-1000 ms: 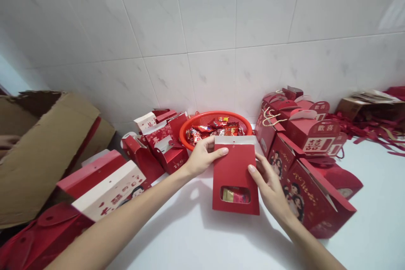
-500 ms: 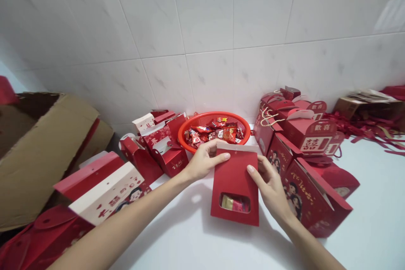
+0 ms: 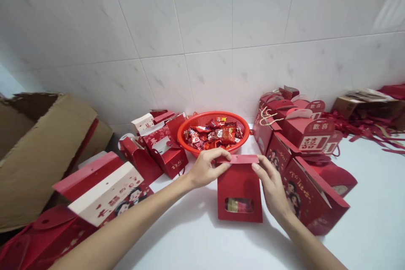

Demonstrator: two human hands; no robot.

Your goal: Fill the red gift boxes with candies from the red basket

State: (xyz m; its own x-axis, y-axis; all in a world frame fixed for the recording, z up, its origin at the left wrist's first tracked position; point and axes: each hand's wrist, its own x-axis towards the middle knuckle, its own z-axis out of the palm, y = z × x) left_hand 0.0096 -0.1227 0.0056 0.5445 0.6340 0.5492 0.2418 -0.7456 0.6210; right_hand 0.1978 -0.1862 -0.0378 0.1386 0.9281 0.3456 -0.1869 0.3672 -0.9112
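At lower centre, the left hand (image 3: 207, 169) and right hand (image 3: 271, 183) pinch the folded pinkish-red paper flap (image 3: 244, 159) of a red, windowed card box (image 3: 239, 183), apparently filled and nearly closed, only securing left.

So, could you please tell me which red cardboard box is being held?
The red cardboard box with a rounded window near its bottom, in front of the orange-red plastic basket: the left hand and right hand hold its top; no hand holds another.

The single head camera is looking forward and down from above the white, smooth bench's (image 3: 202, 236) near edge.
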